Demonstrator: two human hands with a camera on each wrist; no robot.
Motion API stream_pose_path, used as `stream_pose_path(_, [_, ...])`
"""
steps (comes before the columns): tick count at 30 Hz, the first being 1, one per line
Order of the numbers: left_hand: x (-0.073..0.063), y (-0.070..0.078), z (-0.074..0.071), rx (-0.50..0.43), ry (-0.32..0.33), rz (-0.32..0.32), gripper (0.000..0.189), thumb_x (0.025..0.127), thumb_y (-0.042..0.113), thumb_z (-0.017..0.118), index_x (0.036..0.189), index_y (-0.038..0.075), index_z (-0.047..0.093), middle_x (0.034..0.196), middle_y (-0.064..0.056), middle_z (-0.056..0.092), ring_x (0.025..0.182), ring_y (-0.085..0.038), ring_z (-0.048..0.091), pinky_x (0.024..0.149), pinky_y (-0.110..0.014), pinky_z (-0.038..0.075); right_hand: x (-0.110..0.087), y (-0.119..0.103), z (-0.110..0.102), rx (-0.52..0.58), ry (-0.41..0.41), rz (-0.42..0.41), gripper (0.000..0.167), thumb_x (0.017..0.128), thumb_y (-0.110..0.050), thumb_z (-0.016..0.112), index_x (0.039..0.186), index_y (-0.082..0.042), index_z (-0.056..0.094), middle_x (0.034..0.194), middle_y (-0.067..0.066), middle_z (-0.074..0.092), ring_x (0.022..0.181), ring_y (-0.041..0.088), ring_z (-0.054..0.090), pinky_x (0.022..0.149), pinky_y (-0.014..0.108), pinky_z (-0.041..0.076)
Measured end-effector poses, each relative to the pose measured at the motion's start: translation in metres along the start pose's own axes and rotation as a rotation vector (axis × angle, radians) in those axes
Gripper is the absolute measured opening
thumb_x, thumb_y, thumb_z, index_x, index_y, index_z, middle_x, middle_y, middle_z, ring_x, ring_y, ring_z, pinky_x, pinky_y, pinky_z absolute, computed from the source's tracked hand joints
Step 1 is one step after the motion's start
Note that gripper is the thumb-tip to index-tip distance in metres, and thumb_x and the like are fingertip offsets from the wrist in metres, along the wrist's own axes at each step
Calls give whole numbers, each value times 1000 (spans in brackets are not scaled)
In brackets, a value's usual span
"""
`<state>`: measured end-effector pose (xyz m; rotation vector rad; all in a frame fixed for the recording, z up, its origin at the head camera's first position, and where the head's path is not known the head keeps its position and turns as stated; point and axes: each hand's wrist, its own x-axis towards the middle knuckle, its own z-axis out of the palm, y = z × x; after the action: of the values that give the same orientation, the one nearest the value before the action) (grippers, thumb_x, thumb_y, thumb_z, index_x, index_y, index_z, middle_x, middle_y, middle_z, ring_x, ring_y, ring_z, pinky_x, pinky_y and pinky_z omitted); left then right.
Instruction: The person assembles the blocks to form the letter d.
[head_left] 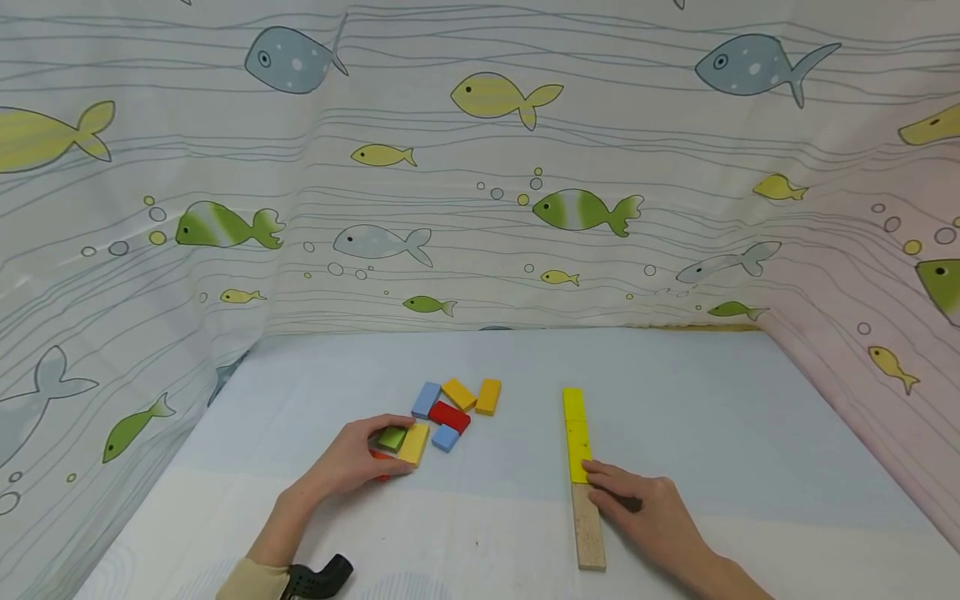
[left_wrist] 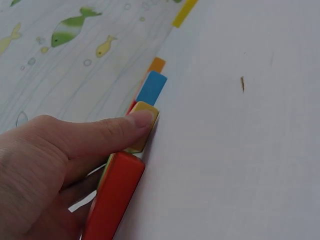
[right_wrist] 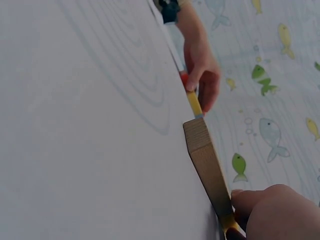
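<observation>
In the head view my left hand (head_left: 356,454) pinches a pale yellow block (head_left: 414,445) between thumb and fingers. A green block (head_left: 392,438) lies within that hand's curve, and a red-orange block (left_wrist: 115,195) stands close below the thumb in the left wrist view. My right hand (head_left: 652,512) touches the right side of a straight row with its fingertips. That row has bright yellow blocks (head_left: 579,451) at the far end and a plain wooden block (head_left: 588,527) at the near end. In the right wrist view, the thumb rests beside the plain block (right_wrist: 207,167).
Beside the left hand lie blue blocks (head_left: 427,400), a red block (head_left: 450,417) and orange-yellow blocks (head_left: 488,397). They sit on a white-covered table (head_left: 480,533). A fish-patterned curtain (head_left: 480,183) rises behind and at both sides. A black strap device (head_left: 321,577) is on the left wrist.
</observation>
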<state>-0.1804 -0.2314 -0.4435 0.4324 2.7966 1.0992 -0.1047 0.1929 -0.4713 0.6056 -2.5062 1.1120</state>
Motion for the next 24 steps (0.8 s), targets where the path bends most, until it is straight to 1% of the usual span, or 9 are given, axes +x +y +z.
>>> stream_pose_path(4, [0,0,0,5,-6,7,59,76,36,87,129,23,66,133,1,63,119,-21,55,102,-45,49,0,-1,0,-24,2,10,28,85,-26,80,112,-18,78,118,-12,72,108,14,70,90,3,44])
stream_pose_path(7, [0,0,0,4,-2,8,59,76,37,87,129,22,66,133,0,63,119,-22,56,102,-46,49,-1,1,1,-25,0,5,28,84,-25,81,111,-17,78,118,-11,72,108,14,70,90,3,44])
stream_pose_path(14, [0,1,-1,-36,11,2,60,75,36,88,128,20,66,131,0,64,122,-25,56,105,-50,47,-1,7,4,-13,-22,32,29,84,-27,81,111,-18,78,119,-13,71,111,12,68,91,1,42])
stream_pose_path(17, [0,1,-1,-43,14,6,60,76,36,87,128,19,66,131,0,65,125,-27,56,106,-52,46,-1,8,5,-18,-26,29,29,84,-27,80,112,-18,78,120,-13,71,111,12,67,91,1,42])
stream_pose_path(24, [-1,3,-3,-81,31,-10,57,75,35,88,127,23,66,130,3,65,130,-29,55,109,-52,44,-2,7,4,-21,-17,17,29,84,-26,81,111,-18,78,119,-12,72,111,13,68,91,1,42])
